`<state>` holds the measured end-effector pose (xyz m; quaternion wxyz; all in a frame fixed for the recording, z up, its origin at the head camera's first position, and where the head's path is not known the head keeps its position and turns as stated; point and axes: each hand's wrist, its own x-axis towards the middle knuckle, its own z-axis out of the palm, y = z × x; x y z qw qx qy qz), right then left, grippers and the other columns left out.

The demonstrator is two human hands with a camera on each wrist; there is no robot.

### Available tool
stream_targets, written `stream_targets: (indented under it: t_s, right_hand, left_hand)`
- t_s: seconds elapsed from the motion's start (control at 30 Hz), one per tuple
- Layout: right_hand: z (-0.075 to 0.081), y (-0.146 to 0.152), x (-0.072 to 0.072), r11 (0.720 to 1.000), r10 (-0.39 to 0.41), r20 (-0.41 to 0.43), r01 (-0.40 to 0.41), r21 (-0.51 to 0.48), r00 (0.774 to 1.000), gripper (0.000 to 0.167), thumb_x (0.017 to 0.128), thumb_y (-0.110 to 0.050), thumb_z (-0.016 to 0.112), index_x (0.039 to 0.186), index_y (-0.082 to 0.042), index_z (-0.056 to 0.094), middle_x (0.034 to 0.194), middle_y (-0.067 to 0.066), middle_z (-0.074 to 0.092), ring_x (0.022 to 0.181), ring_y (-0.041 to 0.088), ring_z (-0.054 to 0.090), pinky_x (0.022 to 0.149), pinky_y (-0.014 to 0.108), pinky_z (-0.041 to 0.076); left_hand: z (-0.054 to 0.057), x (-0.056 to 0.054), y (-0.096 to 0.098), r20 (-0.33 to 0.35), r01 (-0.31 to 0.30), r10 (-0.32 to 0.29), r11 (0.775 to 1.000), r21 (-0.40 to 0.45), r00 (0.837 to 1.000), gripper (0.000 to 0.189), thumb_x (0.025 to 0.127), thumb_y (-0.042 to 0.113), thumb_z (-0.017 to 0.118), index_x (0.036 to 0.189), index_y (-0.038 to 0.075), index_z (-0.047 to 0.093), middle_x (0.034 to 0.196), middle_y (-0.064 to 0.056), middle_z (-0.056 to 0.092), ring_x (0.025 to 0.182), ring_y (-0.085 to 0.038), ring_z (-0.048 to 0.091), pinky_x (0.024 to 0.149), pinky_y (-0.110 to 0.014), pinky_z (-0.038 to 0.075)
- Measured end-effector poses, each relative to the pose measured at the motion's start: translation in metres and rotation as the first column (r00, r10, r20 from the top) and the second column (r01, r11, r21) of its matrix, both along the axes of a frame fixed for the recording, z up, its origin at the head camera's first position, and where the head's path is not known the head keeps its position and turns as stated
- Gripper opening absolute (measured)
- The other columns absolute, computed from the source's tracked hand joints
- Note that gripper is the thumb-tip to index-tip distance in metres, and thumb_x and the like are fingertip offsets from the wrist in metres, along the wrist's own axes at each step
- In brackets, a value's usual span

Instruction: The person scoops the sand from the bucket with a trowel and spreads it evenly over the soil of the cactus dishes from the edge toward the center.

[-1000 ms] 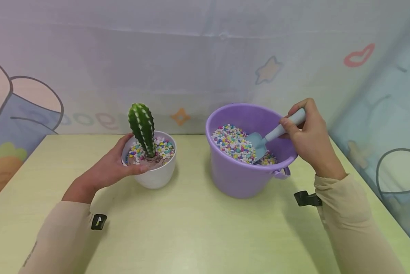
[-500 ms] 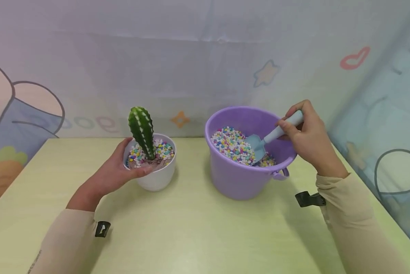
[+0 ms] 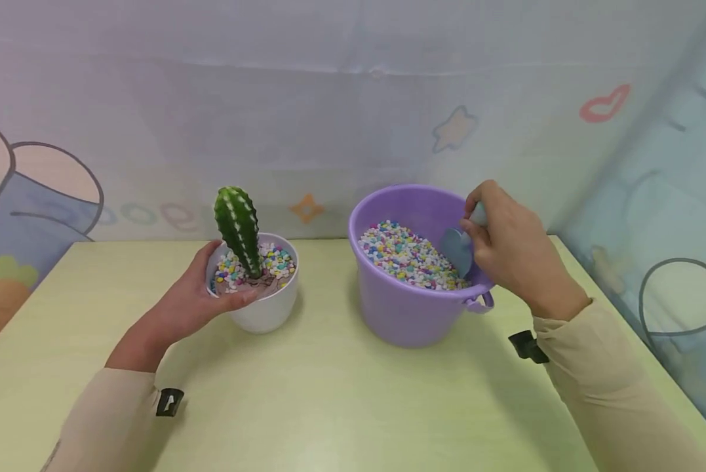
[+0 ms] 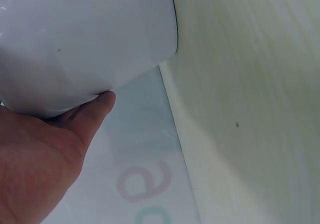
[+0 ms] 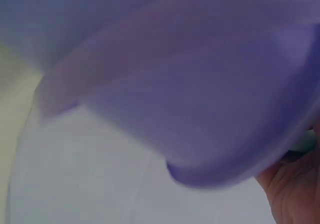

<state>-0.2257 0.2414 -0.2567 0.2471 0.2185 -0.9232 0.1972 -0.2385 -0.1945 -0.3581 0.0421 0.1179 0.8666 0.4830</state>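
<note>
On the left of the head view, a white pot (image 3: 268, 311) bears a green cactus (image 3: 237, 226) amid colourful pebbles (image 3: 278, 259) and a brownish patch at its near side. My left hand (image 3: 181, 305) grips this pot, thumb over the near rim and fingers around its left side, as the left wrist view (image 4: 45, 154) partly shows. To the right stands a purple bucket (image 3: 406, 314) holding many-coloured pebbles (image 3: 408, 255). Over its right rim, my right hand (image 3: 514, 246) grips a light blue trowel (image 3: 457, 252) by the handle, its blade down at the pebbles.
The pale table (image 3: 329, 393) carries the pot and bucket side by side with a gap between them. Behind it hangs a printed cloth (image 3: 270, 118), and another blue side (image 3: 683, 229) borders the right. The bucket's handle joint (image 3: 479, 303) sticks out at its near right.
My right hand has turned over and tipped the trowel more upright, drawing its blade toward the bucket's right wall. The left hand stays on the pot.
</note>
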Motion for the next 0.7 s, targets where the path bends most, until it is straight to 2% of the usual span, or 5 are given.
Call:
stream_targets:
  t_s: [0.13,0.27,0.37,0.53,0.7]
  right_hand:
    - [0.0,0.0,0.005,0.979,-0.037,0.095,0.055,-0.197,0.995,0.017,0.1,-0.009,0.056,0.111,-0.007,0.044,0.086,0.012,0.065,0.06,0.02,0.056,0.051,0.032,0.044]
    - [0.006,0.007,0.008,0.877,0.007,0.112,0.048,-0.477,0.994,0.016,0.101,-0.007,0.053,0.111,-0.005,0.041,0.099,0.014,0.064,0.082,0.016,0.068,0.065,0.025,0.055]
    - [0.009,0.008,0.005,0.817,0.023,0.007,-0.014,-0.577,1.0,0.017,0.099,-0.004,0.054,0.109,-0.001,0.042,0.103,0.012,0.062,0.092,0.013,0.068,0.076,0.025,0.055]
    - [0.001,0.005,-0.004,0.91,0.051,-0.136,-0.102,-0.402,0.989,0.017,0.096,0.003,0.059,0.108,0.004,0.048,0.103,0.005,0.068,0.083,0.008,0.065,0.065,0.016,0.047]
    - [-0.017,0.003,-0.013,0.962,0.14,-0.101,-0.16,-0.223,0.985,0.016,0.094,0.006,0.061,0.106,-0.002,0.053,0.101,0.003,0.063,0.07,0.011,0.051,0.061,0.018,0.041]
  left_hand:
    - [-0.002,0.001,0.001,-0.005,0.011,-0.01,1.0,0.024,1.0,0.109,0.085,0.031,0.078,0.156,0.008,-0.001,0.149,-0.023,0.028,0.129,-0.037,0.036,0.102,-0.052,0.032]
    - [0.0,0.001,0.0,-0.024,0.008,-0.008,1.0,0.016,1.0,0.109,0.085,0.03,0.078,0.156,0.008,0.0,0.149,-0.023,0.029,0.129,-0.037,0.036,0.101,-0.052,0.032]
    - [0.0,0.0,-0.001,-0.021,0.007,-0.006,1.0,0.015,1.0,0.109,0.085,0.03,0.078,0.156,0.009,-0.001,0.15,-0.022,0.027,0.129,-0.037,0.036,0.101,-0.052,0.033]
    - [-0.002,0.0,-0.003,-0.002,0.009,-0.009,1.0,0.022,1.0,0.109,0.086,0.031,0.077,0.157,0.009,-0.002,0.151,-0.023,0.026,0.13,-0.037,0.035,0.102,-0.053,0.033]
    - [-0.003,0.0,-0.002,-0.008,0.01,-0.009,1.0,0.023,1.0,0.108,0.086,0.03,0.077,0.156,0.009,-0.001,0.151,-0.023,0.026,0.131,-0.037,0.035,0.102,-0.054,0.033]
